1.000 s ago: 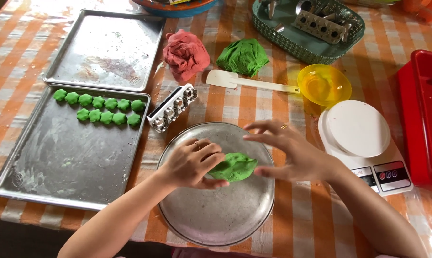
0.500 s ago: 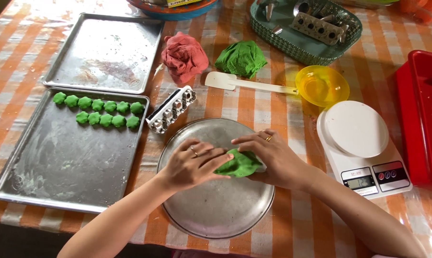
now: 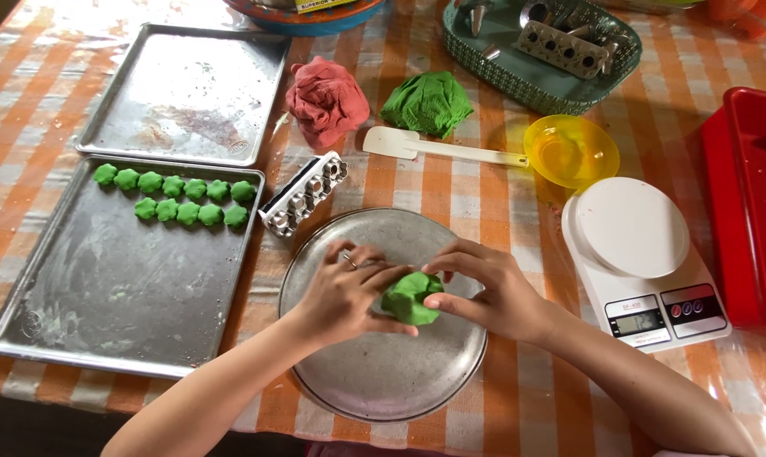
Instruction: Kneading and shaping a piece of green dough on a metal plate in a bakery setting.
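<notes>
Green dough (image 3: pixel 412 297) between 2 hands (pinched)

Single head-worn view, angled steeply down from above.
Faces forward across the checked table (image 3: pixel 451 182); close over the round metal plate (image 3: pixel 383 372), forearms entering from the bottom edge, far trays near the top.

Red dough (image 3: pixel 326 99), white spatula (image 3: pixel 438 148), yellow bowl (image 3: pixel 571 151), kitchen scale (image 3: pixel 641 258) on checked cloth.
</notes>
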